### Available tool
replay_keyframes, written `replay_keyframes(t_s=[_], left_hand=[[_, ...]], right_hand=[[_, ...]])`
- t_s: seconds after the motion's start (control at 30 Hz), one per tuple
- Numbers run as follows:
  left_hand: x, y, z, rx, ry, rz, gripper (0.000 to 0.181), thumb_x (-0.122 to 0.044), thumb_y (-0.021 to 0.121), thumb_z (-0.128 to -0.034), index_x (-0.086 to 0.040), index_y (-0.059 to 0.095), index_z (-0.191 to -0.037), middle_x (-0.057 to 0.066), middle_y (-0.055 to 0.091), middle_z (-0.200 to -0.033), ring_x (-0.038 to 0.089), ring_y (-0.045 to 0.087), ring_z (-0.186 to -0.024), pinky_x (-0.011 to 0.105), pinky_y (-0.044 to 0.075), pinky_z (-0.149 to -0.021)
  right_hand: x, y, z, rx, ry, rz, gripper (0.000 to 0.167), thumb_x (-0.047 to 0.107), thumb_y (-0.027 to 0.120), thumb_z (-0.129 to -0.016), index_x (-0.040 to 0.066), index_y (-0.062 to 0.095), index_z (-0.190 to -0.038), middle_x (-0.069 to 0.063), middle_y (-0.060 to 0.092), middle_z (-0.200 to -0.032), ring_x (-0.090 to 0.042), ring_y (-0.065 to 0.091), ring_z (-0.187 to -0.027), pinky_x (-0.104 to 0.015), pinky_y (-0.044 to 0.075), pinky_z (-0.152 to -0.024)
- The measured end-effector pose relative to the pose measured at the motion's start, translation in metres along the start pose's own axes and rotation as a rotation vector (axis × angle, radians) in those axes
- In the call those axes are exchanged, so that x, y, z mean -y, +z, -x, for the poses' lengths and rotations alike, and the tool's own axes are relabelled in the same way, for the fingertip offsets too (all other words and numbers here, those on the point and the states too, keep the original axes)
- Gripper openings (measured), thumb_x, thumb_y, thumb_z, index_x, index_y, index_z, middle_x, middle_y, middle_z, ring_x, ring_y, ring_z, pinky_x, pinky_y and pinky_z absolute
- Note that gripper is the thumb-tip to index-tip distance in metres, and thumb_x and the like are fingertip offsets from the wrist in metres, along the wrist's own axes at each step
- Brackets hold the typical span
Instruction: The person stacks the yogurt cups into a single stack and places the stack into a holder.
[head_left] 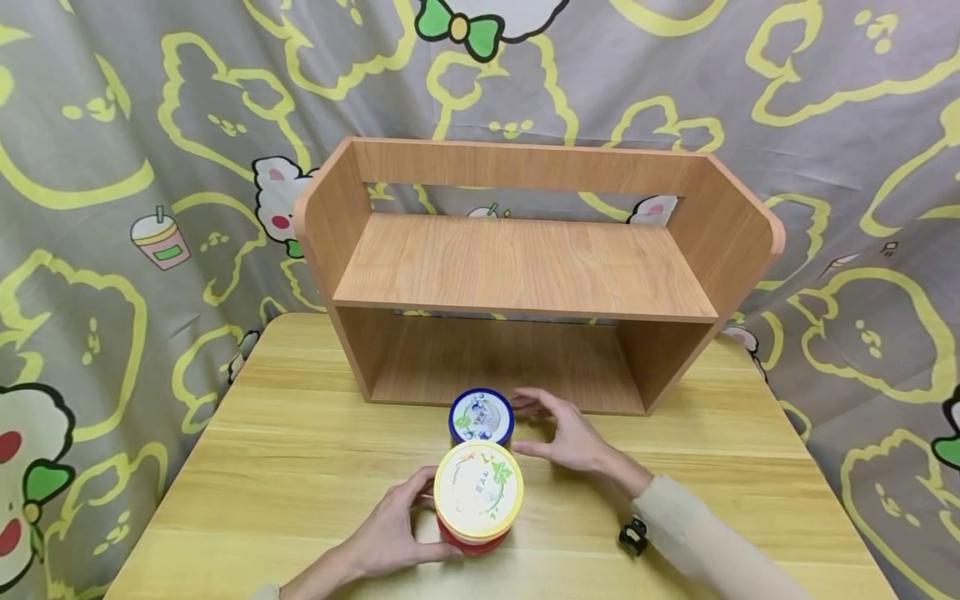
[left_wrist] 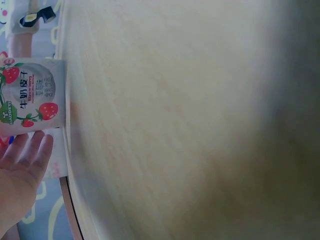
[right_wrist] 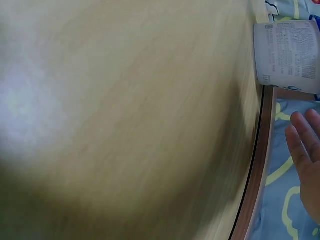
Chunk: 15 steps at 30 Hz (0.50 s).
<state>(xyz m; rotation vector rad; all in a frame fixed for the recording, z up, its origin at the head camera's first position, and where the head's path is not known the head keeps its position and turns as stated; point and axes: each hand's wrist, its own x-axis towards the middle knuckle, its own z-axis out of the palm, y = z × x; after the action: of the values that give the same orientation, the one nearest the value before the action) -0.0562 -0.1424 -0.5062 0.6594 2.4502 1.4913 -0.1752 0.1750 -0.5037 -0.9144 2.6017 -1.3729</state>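
A yellow-lidded tub (head_left: 478, 490) stands on top of a red-lidded one (head_left: 474, 548); the lower tub shows strawberries on its side (left_wrist: 35, 95) in the left wrist view. Directly behind them is a blue-lidded tub (head_left: 482, 416), its printed side (right_wrist: 289, 56) visible in the right wrist view. My left hand (head_left: 390, 529) curves around the left of the stack, its extended fingers (left_wrist: 31, 150) at the strawberry tub's side; whether they touch it I cannot tell. Spread apart and holding nothing, my right hand (head_left: 566, 437) is just right of the blue-lidded tub, with a gap between.
A two-level wooden shelf (head_left: 525, 267) stands at the back of the wooden table (head_left: 285, 450), its lower front edge just behind the blue-lidded tub. A patterned grey curtain (head_left: 217, 167) hangs behind and at both sides. A black item (head_left: 633, 536) is at the right wrist.
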Motion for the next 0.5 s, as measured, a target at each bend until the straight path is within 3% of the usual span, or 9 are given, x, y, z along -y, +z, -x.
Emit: replay_keyframes(t_s=[0.5], left_hand=[[0.002,0.0,0.0,0.005,-0.006,0.012,0.084,-0.041,0.096,-0.0751,-0.028,0.051,-0.145,-0.008,0.071,-0.132,0.003,0.069,-0.11,0.03,0.056,-0.106]], right_hand=[[-0.002,0.01,-0.016,0.04,-0.005,0.014,0.076,0.036,0.09,-0.085,0.015,0.054,-0.149,-0.004,0.067,-0.141,-0.019,0.068,-0.119,-0.038,0.059,-0.103]])
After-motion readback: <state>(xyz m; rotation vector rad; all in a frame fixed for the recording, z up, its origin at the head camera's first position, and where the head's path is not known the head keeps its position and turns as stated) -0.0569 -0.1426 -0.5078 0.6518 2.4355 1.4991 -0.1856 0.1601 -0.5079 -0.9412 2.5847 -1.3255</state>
